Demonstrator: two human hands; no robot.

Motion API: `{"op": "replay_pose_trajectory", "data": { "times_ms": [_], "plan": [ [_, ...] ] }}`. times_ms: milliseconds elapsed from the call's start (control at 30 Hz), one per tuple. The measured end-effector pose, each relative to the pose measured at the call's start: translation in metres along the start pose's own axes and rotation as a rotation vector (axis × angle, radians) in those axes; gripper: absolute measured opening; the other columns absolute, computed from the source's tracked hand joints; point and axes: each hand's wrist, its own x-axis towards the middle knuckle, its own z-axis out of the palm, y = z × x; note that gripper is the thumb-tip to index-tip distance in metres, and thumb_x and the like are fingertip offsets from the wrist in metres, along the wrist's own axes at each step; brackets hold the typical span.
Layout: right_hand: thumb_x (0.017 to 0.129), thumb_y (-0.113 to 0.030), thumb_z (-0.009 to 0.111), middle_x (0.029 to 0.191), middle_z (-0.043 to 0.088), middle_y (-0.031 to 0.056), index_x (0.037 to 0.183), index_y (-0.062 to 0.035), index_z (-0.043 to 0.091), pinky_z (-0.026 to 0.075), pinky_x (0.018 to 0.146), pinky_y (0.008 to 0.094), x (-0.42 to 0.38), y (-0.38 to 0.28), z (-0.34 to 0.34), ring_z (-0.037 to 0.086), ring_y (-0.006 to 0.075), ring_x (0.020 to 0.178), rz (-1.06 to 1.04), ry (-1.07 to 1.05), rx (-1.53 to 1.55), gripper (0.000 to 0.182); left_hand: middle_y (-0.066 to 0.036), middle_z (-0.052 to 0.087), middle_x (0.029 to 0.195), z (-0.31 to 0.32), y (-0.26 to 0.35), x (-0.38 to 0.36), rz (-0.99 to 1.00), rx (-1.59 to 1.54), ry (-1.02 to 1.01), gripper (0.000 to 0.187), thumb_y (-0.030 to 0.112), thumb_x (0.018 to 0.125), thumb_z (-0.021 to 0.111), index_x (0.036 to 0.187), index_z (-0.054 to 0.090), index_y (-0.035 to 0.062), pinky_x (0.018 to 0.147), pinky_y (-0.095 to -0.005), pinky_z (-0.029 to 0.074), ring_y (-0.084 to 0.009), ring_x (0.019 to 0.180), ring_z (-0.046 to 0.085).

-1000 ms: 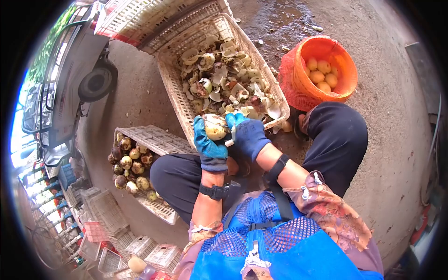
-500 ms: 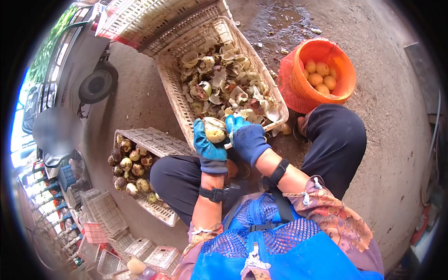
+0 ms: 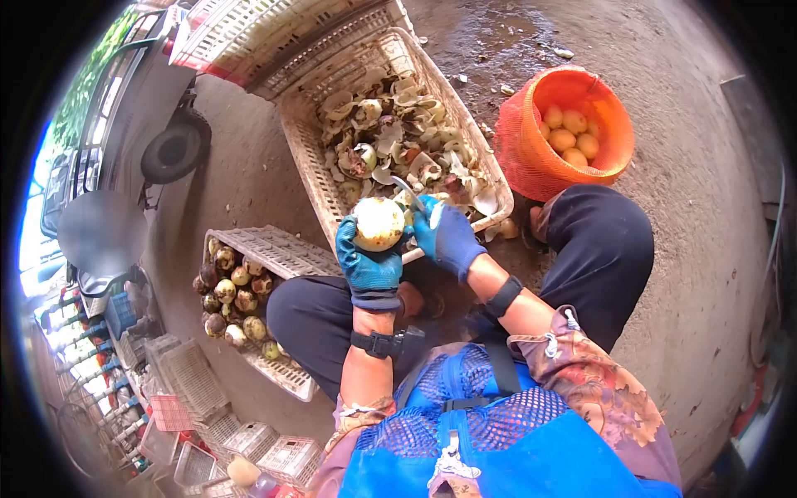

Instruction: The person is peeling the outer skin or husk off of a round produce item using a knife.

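My left hand, in a blue glove, is wrapped round a pale yellow round fruit with brown marks. It holds the fruit over the near edge of a cream plastic crate of peels and shells. My right hand, also gloved, is closed on a knife with a curved blade. The blade points up and left, just right of the fruit and apart from it. The glove hides the knife's handle.
An orange bucket in red netting holds several yellow fruits at the upper right. A tilted crate of brownish fruits lies by my left knee. Stacked crates and a vehicle wheel are at left.
The fruit has been turned and raised slightly in my left hand, and its pale face now shows. My right hand has moved right, away from it, and the knife blade has come into sight.
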Motion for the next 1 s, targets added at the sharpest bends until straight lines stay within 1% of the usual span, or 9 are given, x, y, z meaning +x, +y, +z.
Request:
{"op": "replay_pose_trajectory", "data": {
  "times_ms": [200, 333, 400, 500, 633, 733, 767, 833, 1000],
  "plan": [
    [0.087, -0.014, 0.055, 0.095, 0.067, 0.0165, 0.117, -0.0080, 0.058, 0.054, 0.070, 0.0445, -0.021, -0.008, -0.011, 0.068, 0.0349, 0.085, -0.229, 0.035, -0.329, 0.031, -0.010, 0.060, 0.126, -0.004, -0.005, 0.003, -0.008, 0.061, 0.043, 0.047, 0.038, 0.084, 0.068, 0.124, 0.059, 0.0129, 0.091, -0.0548, 0.051, -0.0323, 0.117, 0.056],
    [0.088, -0.014, 0.053, 0.086, 0.067, 0.0119, 0.108, -0.0091, 0.057, 0.055, 0.056, 0.0433, -0.022, -0.014, -0.015, 0.071, 0.0289, 0.077, -0.246, 0.088, -0.622, 0.020, -0.011, 0.059, 0.126, -0.006, -0.006, 0.001, -0.035, 0.079, -0.014, 0.046, 0.031, 0.084, 0.068, 0.124, 0.058, 0.0128, 0.091, -0.0560, 0.051, -0.0322, 0.119, 0.055],
    [0.088, -0.013, 0.053, 0.083, 0.066, 0.0102, 0.105, -0.0088, 0.057, 0.055, 0.054, 0.0428, -0.018, -0.015, -0.013, 0.071, 0.0273, 0.076, -0.225, 0.099, -0.670, 0.018, -0.010, 0.061, 0.119, -0.007, -0.007, 0.003, 0.012, 0.118, 0.021, 0.042, 0.026, 0.083, 0.066, 0.122, 0.057, 0.0134, 0.080, -0.0545, 0.057, -0.0324, 0.107, 0.062],
    [0.090, -0.013, 0.049, 0.087, 0.066, 0.0111, 0.116, -0.0092, 0.055, 0.054, 0.057, 0.0401, -0.007, -0.018, -0.014, 0.071, 0.0289, 0.078, -0.023, -0.028, -0.805, 0.027, -0.010, 0.062, 0.117, -0.015, -0.009, 0.002, 0.037, 0.179, 0.010, 0.043, 0.028, 0.083, 0.066, 0.122, 0.056, 0.0128, 0.078, -0.0525, 0.058, -0.0325, 0.105, 0.063],
    [0.092, -0.013, 0.051, 0.079, 0.068, 0.0107, 0.101, -0.0055, 0.060, 0.054, 0.057, 0.0379, 0.011, 0.018, -0.015, 0.071, 0.0245, 0.073, -0.037, 0.083, -0.505, 0.015, -0.011, 0.064, 0.117, 0.002, -0.003, -0.008, 0.035, 0.118, -0.048, 0.045, 0.030, 0.083, 0.067, 0.123, 0.058, 0.0112, 0.076, -0.0503, 0.058, -0.0327, 0.106, 0.064],
    [0.091, -0.013, 0.054, 0.074, 0.067, 0.0095, 0.100, -0.0029, 0.061, 0.053, 0.059, 0.0373, 0.007, 0.006, -0.022, 0.068, 0.0237, 0.068, 0.005, 0.017, 0.281, 0.015, -0.012, 0.062, 0.117, 0.004, 0.002, -0.007, 0.090, 0.134, -0.092, 0.047, 0.025, 0.082, 0.065, 0.126, 0.055, 0.0099, 0.076, -0.0487, 0.058, -0.0313, 0.105, 0.064],
    [0.090, -0.011, 0.057, 0.090, 0.068, 0.0140, 0.105, -0.0007, 0.063, 0.055, 0.069, 0.0365, 0.000, -0.008, -0.033, 0.068, 0.0233, 0.078, 0.252, -0.148, 0.669, 0.019, -0.012, 0.062, 0.116, 0.004, 0.005, -0.006, 0.095, 0.165, -0.114, 0.048, 0.022, 0.081, 0.063, 0.126, 0.053, 0.0101, 0.077, -0.0478, 0.058, -0.0306, 0.104, 0.063],
    [0.090, -0.016, 0.060, 0.099, 0.068, 0.0124, 0.104, 0.0008, 0.063, 0.053, 0.077, 0.0341, 0.004, -0.001, -0.027, 0.066, 0.0214, 0.088, -0.442, 0.119, 0.282, 0.022, -0.012, 0.060, 0.117, 0.016, 0.009, -0.011, 0.112, 0.188, -0.130, 0.053, 0.012, 0.077, 0.061, 0.128, 0.052, 0.0063, 0.087, -0.0422, 0.056, -0.0280, 0.106, 0.062],
    [0.092, -0.017, 0.061, 0.112, 0.064, 0.0097, 0.119, 0.0040, 0.060, 0.050, 0.088, 0.0309, -0.005, -0.014, -0.025, 0.061, 0.0159, 0.097, -0.242, -0.017, 0.933, 0.034, -0.011, 0.059, 0.120, 0.021, 0.007, -0.008, 0.156, 0.347, -0.249, 0.056, 0.003, 0.077, 0.064, 0.131, 0.050, 0.0007, 0.098, -0.0353, 0.049, -0.0220, 0.108, 0.060]
  ]
}}
